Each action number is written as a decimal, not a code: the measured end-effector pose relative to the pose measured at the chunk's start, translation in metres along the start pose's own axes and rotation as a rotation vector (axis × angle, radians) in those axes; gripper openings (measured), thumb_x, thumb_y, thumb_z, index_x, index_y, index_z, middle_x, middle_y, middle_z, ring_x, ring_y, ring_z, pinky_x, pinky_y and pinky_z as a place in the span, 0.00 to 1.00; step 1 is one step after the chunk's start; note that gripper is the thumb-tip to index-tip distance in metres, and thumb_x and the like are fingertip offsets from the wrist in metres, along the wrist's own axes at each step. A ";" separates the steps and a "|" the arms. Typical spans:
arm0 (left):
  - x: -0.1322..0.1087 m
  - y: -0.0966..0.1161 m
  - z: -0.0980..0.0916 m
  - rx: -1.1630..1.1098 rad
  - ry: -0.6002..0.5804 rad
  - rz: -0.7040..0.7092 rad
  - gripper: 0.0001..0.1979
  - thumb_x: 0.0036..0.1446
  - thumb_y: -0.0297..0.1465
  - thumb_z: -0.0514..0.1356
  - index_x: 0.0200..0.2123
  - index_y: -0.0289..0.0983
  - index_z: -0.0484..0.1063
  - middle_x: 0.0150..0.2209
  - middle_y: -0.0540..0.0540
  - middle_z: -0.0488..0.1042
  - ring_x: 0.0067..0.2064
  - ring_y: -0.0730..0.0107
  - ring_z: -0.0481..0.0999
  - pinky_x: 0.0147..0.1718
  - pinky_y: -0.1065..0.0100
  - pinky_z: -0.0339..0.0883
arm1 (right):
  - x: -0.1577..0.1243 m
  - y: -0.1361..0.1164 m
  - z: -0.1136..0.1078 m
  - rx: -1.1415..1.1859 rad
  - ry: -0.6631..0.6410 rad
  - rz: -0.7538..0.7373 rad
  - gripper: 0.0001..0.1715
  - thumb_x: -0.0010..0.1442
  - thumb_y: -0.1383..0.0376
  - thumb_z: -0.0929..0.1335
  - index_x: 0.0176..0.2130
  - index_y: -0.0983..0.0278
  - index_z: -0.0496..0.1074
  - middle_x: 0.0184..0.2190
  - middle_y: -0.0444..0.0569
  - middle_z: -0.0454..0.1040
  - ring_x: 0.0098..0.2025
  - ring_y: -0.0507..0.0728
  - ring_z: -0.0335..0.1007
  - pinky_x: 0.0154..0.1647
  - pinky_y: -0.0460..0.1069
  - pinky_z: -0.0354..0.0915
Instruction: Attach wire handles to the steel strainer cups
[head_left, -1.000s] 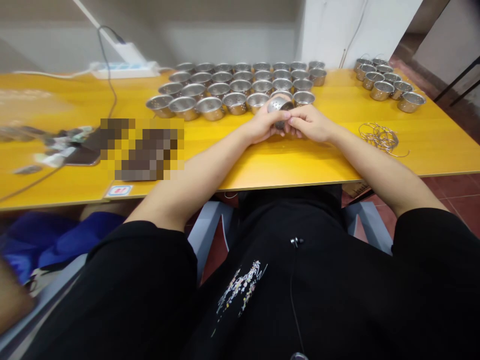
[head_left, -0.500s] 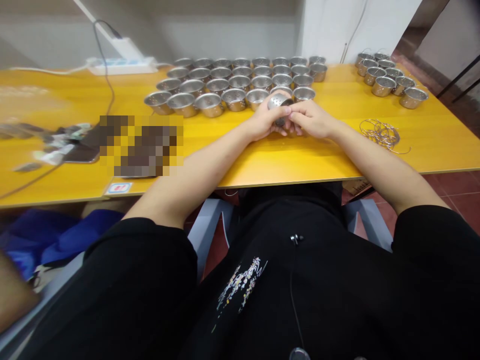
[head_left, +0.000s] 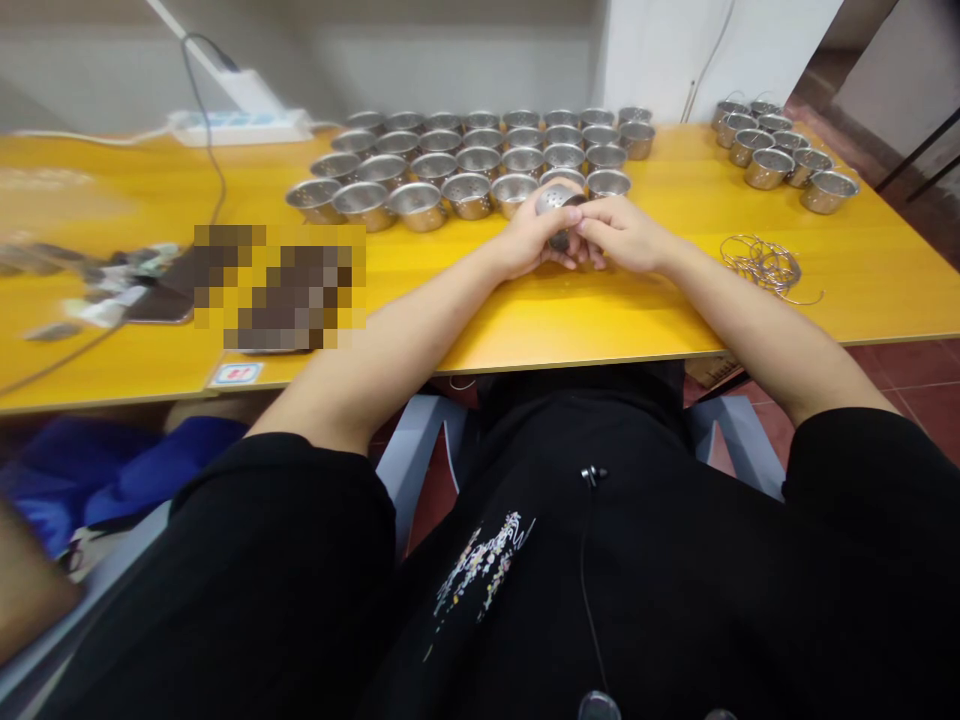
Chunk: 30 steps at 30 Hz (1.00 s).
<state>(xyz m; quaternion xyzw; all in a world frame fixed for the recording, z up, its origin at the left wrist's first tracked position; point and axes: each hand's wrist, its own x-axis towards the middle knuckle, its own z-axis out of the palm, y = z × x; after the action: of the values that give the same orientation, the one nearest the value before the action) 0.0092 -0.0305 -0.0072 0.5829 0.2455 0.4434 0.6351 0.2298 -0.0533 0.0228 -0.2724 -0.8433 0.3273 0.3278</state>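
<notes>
- Holding a perforated metal cup (head_left: 559,197) above a yellow bench (head_left: 592,325), the left hand (head_left: 525,240) is curled about its left and lower sides, thumb laid across the near face.
- Right hand (head_left: 628,235): fingers bent inward, thumb and forefinger brought to the cup's right, near edge. How firmly they are closed, and whether on the rim or on some finer piece, cannot be told at this size.
- Governing relation: the held cup lies between the two hands, to the right of the left palm and to the left of the right fingertips; the left hand is the nearer, being wrapped around it.
- Axis of the held cup: tilted, not upright, with pierced metal showing uppermost and a darker part below, among the fingers. The exact direction of its mouth is obscured.
- Beyond the hands: close-set rows of similar cups (head_left: 469,196), standing upright, mouths upward; the held cup overlaps the front row in this view.
- Right of the right forearm: a loose tangle of thin wire (head_left: 763,264) on the bench, well apart from both hands. Behind it, near the far right, stands a smaller group of cups (head_left: 828,192), fine loops rising above the rearmost.
- Far left: a power strip (head_left: 238,128) toward the back.
</notes>
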 end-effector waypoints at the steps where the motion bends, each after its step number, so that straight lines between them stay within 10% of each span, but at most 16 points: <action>1: 0.000 -0.001 0.000 -0.006 0.001 0.006 0.39 0.58 0.50 0.87 0.62 0.44 0.74 0.28 0.55 0.82 0.27 0.59 0.89 0.24 0.70 0.78 | 0.000 -0.001 0.000 0.003 0.002 0.001 0.24 0.90 0.57 0.72 0.39 0.61 0.78 0.29 0.46 0.81 0.25 0.56 0.75 0.29 0.46 0.72; 20: 0.000 0.008 -0.004 -0.079 -0.063 -0.077 0.45 0.50 0.43 0.96 0.63 0.47 0.79 0.52 0.47 0.93 0.43 0.56 0.98 0.38 0.64 0.89 | 0.001 -0.009 -0.007 -0.018 0.352 0.046 0.32 0.84 0.34 0.79 0.45 0.54 0.72 0.34 0.46 0.82 0.33 0.63 0.79 0.29 0.53 0.78; 30: 0.006 0.003 -0.012 -0.086 -0.047 -0.080 0.47 0.47 0.45 0.98 0.61 0.45 0.77 0.46 0.49 0.92 0.44 0.54 0.99 0.41 0.62 0.91 | -0.004 -0.013 -0.013 -0.094 0.337 0.040 0.30 0.83 0.37 0.80 0.43 0.54 0.75 0.34 0.48 0.83 0.39 0.66 0.84 0.34 0.55 0.83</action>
<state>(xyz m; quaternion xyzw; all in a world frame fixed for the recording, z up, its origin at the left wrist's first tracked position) 0.0017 -0.0193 -0.0053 0.5553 0.2343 0.4139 0.6822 0.2388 -0.0597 0.0386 -0.3551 -0.7853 0.2438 0.4447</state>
